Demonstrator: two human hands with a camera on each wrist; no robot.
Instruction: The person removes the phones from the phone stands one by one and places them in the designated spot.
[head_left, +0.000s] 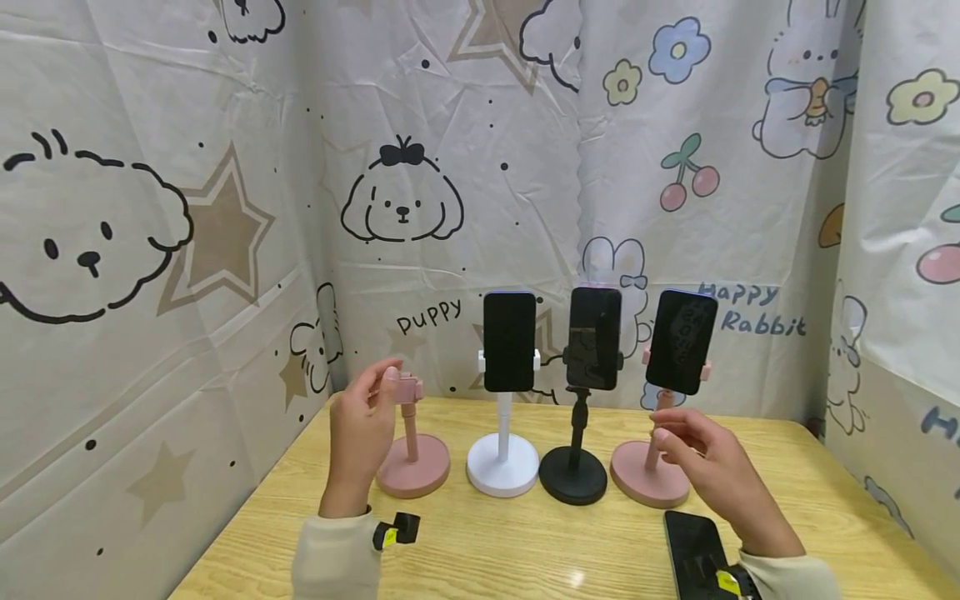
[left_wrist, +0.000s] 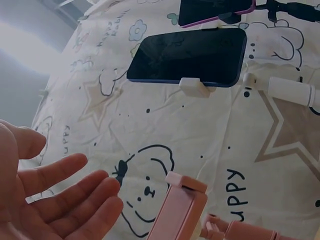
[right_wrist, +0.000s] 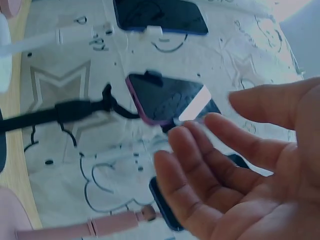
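Note:
My left hand (head_left: 362, 437) is raised beside the pink phone stand (head_left: 413, 471) at the left. Its fingers are loosely extended, and the left wrist view puts them apart from the stand's bare clamp (left_wrist: 175, 212). My right hand (head_left: 716, 475), fingers relaxed and holding nothing, is in front of the second pink phone stand (head_left: 651, 490), whose clamp carries a tilted dark phone (head_left: 682, 342). Between them stand a white phone stand (head_left: 503, 471) with a phone (head_left: 510, 342) and a black phone stand (head_left: 573, 479) with another phone (head_left: 594, 337), both upright.
One more phone (head_left: 693, 542) lies flat on the wooden table (head_left: 480, 550), partly behind my right wrist. Printed cloth (head_left: 457, 200) with puppies, stars and rabbits hangs behind the table and along both sides. The stands form a row near the back edge.

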